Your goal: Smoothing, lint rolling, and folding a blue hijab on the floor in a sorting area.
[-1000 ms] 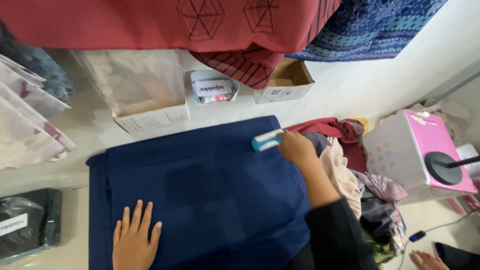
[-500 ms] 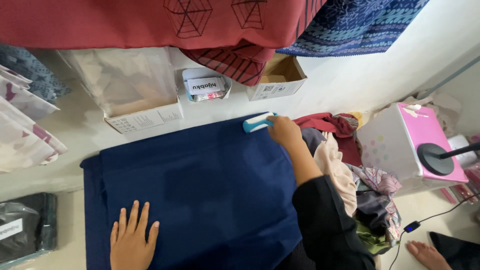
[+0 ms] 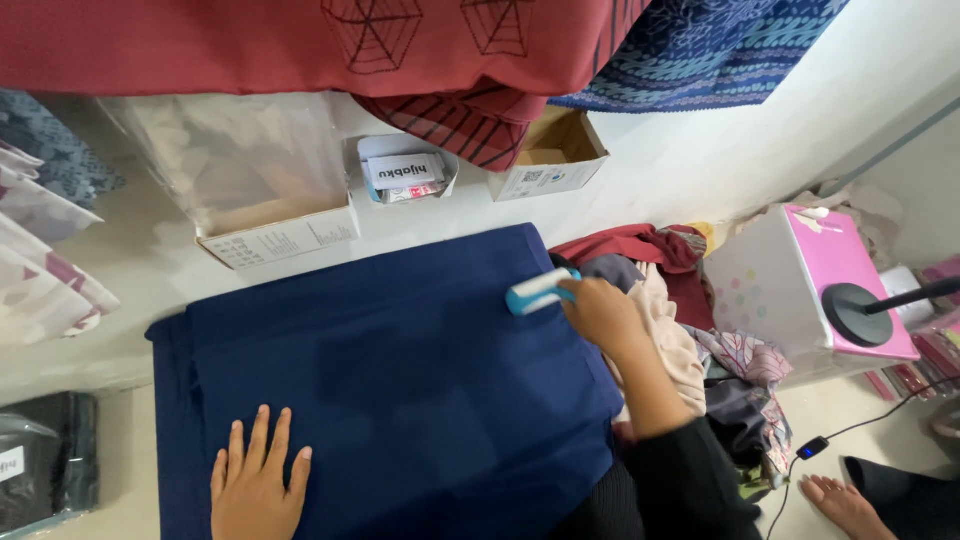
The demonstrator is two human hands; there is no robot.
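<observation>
A folded navy blue cloth (image 3: 400, 370) lies flat on the white floor in front of me. My left hand (image 3: 255, 485) rests flat on its near left part, fingers spread. My right hand (image 3: 603, 312) grips a small blue and white lint roller (image 3: 540, 291) and presses it on the cloth near its right edge. A black sleeve covers my right forearm.
A heap of mixed clothes (image 3: 690, 330) lies right of the cloth. A white and pink box (image 3: 800, 290) with a black lamp base stands beyond it. Cardboard boxes (image 3: 545, 160) line the wall under hanging red and blue fabrics. Another person's foot (image 3: 845, 505) shows at lower right.
My right hand pushed the lint roller up to the cloth's far edge, then drew it back toward me along the right side. My left hand stayed flat on the cloth.
</observation>
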